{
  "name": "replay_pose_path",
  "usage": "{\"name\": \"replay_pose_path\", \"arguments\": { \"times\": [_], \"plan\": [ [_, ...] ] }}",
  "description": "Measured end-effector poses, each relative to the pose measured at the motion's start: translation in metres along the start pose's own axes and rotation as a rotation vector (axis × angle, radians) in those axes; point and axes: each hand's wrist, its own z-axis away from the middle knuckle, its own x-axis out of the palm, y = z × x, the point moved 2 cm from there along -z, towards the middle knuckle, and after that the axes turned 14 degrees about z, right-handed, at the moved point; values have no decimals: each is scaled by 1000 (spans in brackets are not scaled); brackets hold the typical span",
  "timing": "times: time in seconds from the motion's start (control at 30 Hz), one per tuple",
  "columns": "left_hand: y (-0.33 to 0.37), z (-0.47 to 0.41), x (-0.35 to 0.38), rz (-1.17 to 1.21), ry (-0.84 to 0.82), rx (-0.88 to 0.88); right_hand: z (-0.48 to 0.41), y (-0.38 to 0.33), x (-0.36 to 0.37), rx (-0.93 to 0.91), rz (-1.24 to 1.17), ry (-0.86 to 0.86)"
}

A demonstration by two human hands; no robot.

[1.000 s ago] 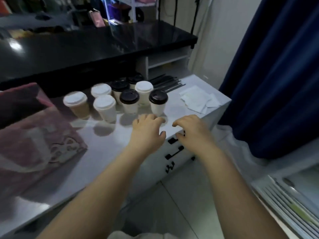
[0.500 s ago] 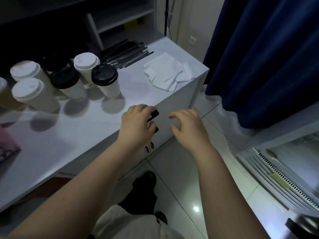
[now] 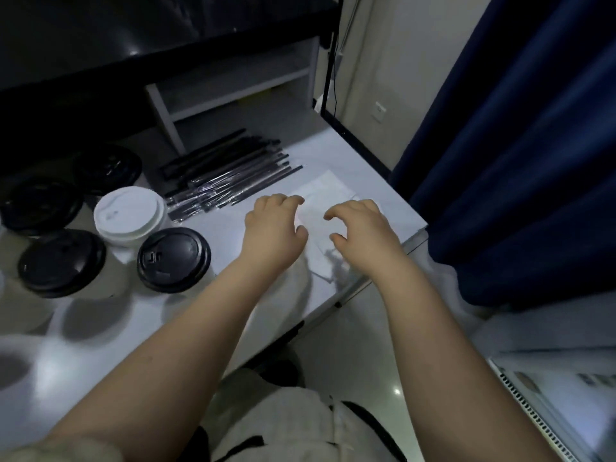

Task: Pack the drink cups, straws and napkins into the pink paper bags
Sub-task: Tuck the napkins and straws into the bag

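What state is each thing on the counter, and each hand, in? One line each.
Napkins, loose flat pile, unpacked.
Straws, wrapped, lying beside the napkins.
White-lidded cup, upright, lid on.
Black-lidded cups, upright, lids on.
Left hand, fingers loosely curled at the napkins' edge, holding nothing.
Right hand, fingers spread above the napkins, holding nothing.

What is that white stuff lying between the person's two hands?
A pile of napkins lies on the table between the left hand and right hand, seen in the head view.
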Motion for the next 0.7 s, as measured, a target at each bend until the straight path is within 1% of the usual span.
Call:
{"name": "replay_pose_path", "arguments": {
  "times": [0.07,0.2,0.23,0.3,0.4,0.47,0.6,0.7],
  "plan": [
    [-2,-21,1,-2,12,-32,-24,7,2,-3,21,-26],
    [-9,-44,11,-14,-3,-121,-62,30,9,66,53,-77],
    [-11,-47,14,-4,3,-148,-72,35,11,55,47,-102],
    [-14,-56,18,26,31,-197,-93,41,15,-35,42,-176],
    [-22,-66,14,66,131,-276,-116,42,22,-261,70,-290],
    [-27,-67,8,101,197,-353,-127,46,25,-364,98,-325],
    [-21,-55,19,139,231,-420,-143,55,34,-447,28,-296],
    [-7,-43,40,149,346,-481,-146,54,45,-517,-1,-252]
  ]
}}
